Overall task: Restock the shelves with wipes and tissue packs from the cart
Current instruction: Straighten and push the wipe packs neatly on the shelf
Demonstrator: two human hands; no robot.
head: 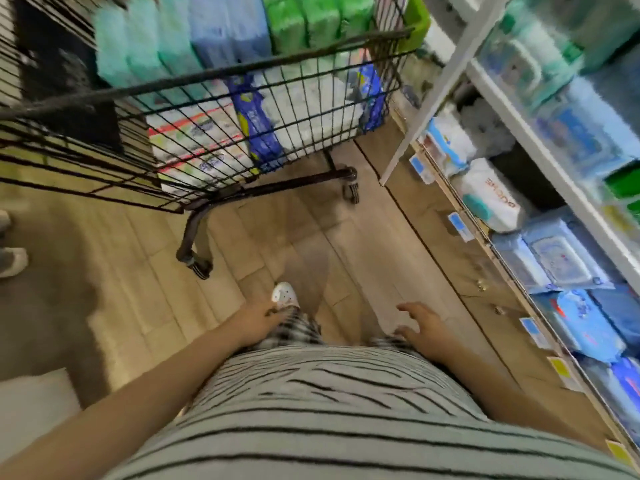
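Here the pale wood-plank floor (277, 237) fills the middle. The white metal shelves (554, 161) run along the right, carrying blue and white wipes packs (561, 261). The black wire cart (207, 73) stands ahead at the left, just beside the shelves. It is loaded with upright mint, blue and green tissue packs (207, 32), with white packs lower down. The left hand (263, 317) hangs low with relaxed fingers, holding nothing. The right hand (420, 327) is spread and empty, near the shelves. A white perforated clog (284, 296) shows beside the left hand.
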